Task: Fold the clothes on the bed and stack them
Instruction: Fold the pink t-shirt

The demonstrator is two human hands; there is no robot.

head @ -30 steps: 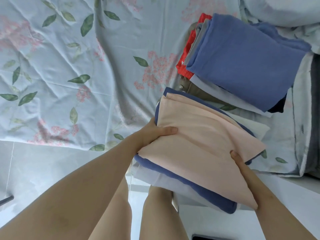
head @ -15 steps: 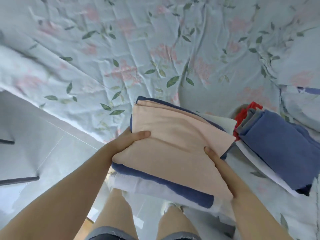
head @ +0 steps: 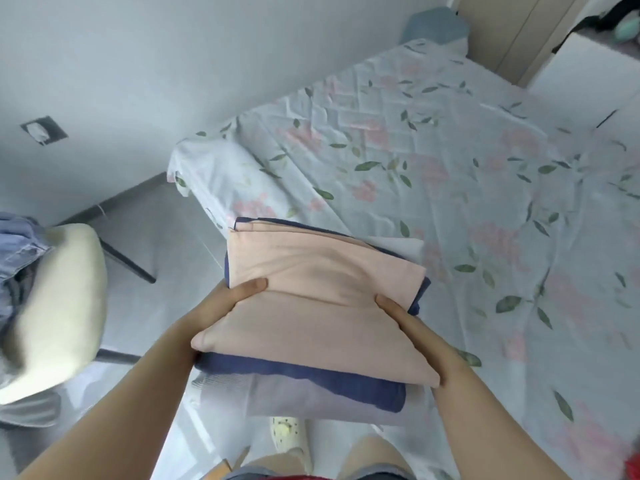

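I carry a stack of folded clothes in the air at the bed's near edge. On top lies a peach garment, under it a dark blue one and a white one. My left hand grips the stack's left side, thumb on the peach cloth. My right hand grips the right side the same way. Both sets of fingers are hidden under the stack. The bed with its floral sheet spreads out beyond and to the right.
A chair with a cream cushion and blue cloth stands on the left on the grey floor. A pillow lies at the bed's left end by the wall. A red scrap shows at the bottom right corner. Wooden doors stand at the far right.
I have turned left with the stack in both hands. The second pile with the blue top has left the view; the chair and wall have come in.
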